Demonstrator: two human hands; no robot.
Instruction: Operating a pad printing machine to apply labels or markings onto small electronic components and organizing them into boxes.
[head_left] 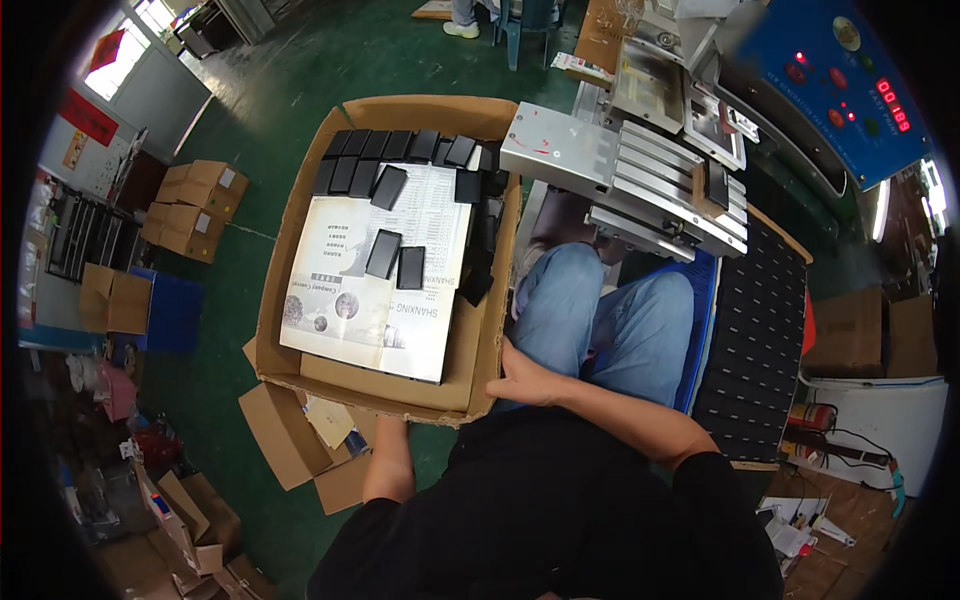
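An open cardboard box sits in front of me, left of my knees. In its far part stand rows of small black rectangular pieces. A printed paper sheet covers much of the inside, and a few black pieces, one of them a rectangle, lie loose on it. My right hand is closed on the box's near right corner, its thumb along the wall. My left hand reaches beneath the near edge; the box hides its fingers.
A metal machine bed with slots adjoins the box's right side, a blue control panel above it. A black ribbed surface lies at my right. Cardboard cartons and an opened carton are on the green floor. Someone sits far off by a chair.
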